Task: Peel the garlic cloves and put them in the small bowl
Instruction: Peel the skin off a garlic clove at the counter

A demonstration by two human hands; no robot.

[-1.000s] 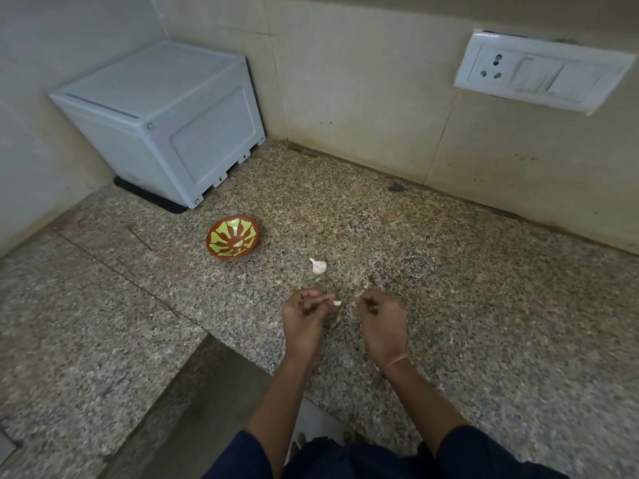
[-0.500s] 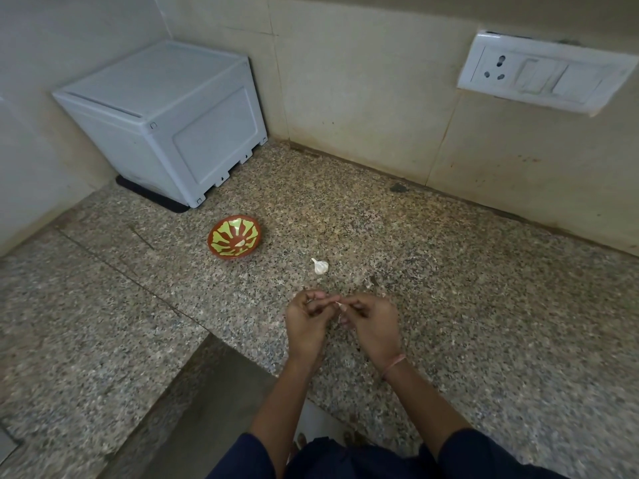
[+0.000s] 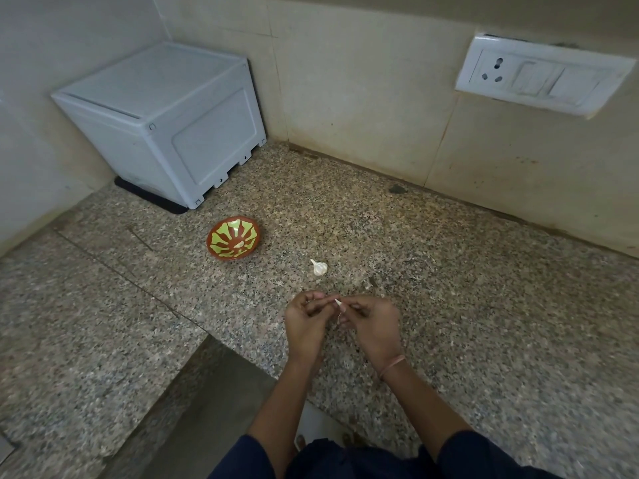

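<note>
Now fingers (image 3: 320,299) of my left hand (image 3: 306,323) and right hand (image 3: 371,326) pinch a small white garlic clove (image 3: 339,302) right of the red-and-green bowl (image 3: 233,238); I fear a hard tug flings it.

Speckled granite counter (image 3: 449,305) meets beige tiled wall (image 3: 363,98), white switchboard (image 3: 539,77), pale-blue box (image 3: 166,122) in corner.

Counter: speckled granite worktop (image 3: 449,305), running into a corner of tiled wall
Corner: white plastic box (image 3: 166,126) on a black mat (image 3: 155,198)
Middle: small bowl (image 3: 224,233), brown with green pattern
Near the bowl: garlic bulb (image 3: 319,267), unpeeled, on its side
</note>
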